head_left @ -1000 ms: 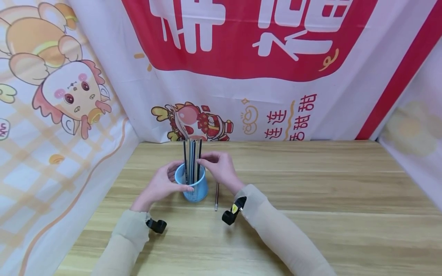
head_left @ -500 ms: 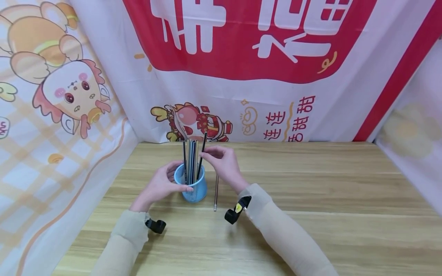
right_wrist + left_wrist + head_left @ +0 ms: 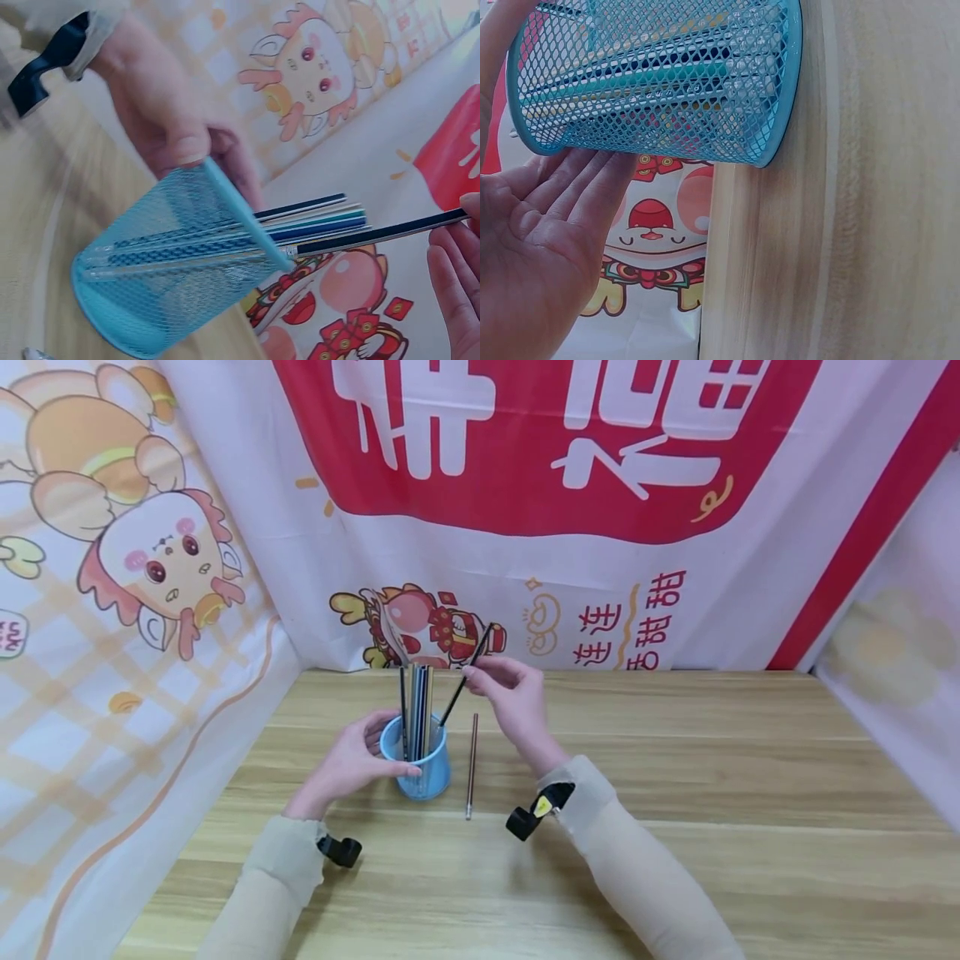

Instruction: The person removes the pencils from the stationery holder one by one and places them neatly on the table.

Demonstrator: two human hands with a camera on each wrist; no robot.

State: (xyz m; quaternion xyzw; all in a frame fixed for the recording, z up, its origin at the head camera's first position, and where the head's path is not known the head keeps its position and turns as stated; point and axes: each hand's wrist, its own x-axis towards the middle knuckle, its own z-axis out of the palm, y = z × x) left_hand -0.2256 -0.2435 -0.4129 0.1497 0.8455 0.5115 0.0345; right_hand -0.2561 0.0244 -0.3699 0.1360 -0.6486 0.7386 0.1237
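A light-blue mesh pencil cup (image 3: 427, 783) stands upright on the table with several pencils (image 3: 418, 710) in it. My left hand (image 3: 352, 764) holds the cup, its thumb across the near side of the rim and its fingers round the far side. Between thumb and fingers, my right hand (image 3: 521, 697) pinches a dark pencil (image 3: 382, 232) near its upper end. That pencil leans to the right, its metal-banded lower end right at the cup's rim. One reddish-brown pencil (image 3: 472, 768) lies on the table just right of the cup, its eraser end toward me.
Under everything is a wood-grain table (image 3: 675, 860). A printed white and red cloth (image 3: 540, 518) hangs along its back edge, and another patterned cloth (image 3: 150, 693) lines the left side. Black wrist cameras (image 3: 341, 852) are strapped to both sleeves.
My right hand has moved right and slightly up, drawing the dark pencil up from among the others and tilting it rightward. The left hand and cup have stayed put.
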